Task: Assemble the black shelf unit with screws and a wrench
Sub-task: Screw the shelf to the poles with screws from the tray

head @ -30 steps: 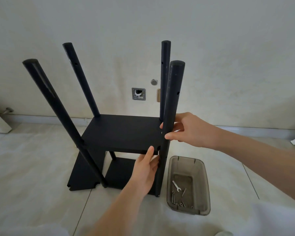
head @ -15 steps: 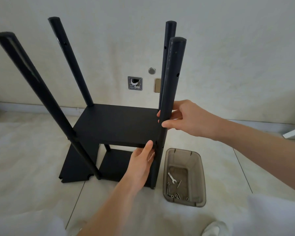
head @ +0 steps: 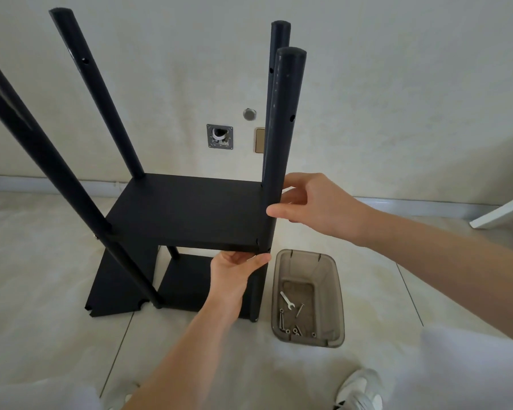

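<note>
Four black posts (head: 282, 149) rise from the black shelf unit (head: 187, 214), which stands on the tiled floor (head: 42, 261) against a pale wall (head: 397, 84); the front left post runs off the left edge, so its top is out of sight. One shelf board (head: 190, 211) sits partway up the posts, a lower board (head: 187, 285) lies near the floor beneath it, and another black panel (head: 119, 285) leans or lies at the left foot, though how it joins the rest is hard to tell. The right hand (head: 314, 205) holds the front right post just above the shelf board, thumb on the near side and fingers curled round the far side, partly hidden by the post. The left hand (head: 234, 273) reaches up under the front right corner of the shelf board, thumb pressed against the post where board and post meet and fingers tucked beneath the board's edge; whether it pinches anything small there cannot be made out. Just right of the post's foot sits a smoky clear plastic bin (head: 335, 279) on the floor. Inside it lie a small silver wrench (head: 288, 300) and several loose screws (head: 293, 329), too small to count surely. White trouser legs and a white shoe (head: 359, 389) show at the bottom edge, cut off. On the wall behind are a metal plate with a hole (head: 219, 136) and a tan switch cover (head: 259, 140), half hidden by the rear post.
</note>
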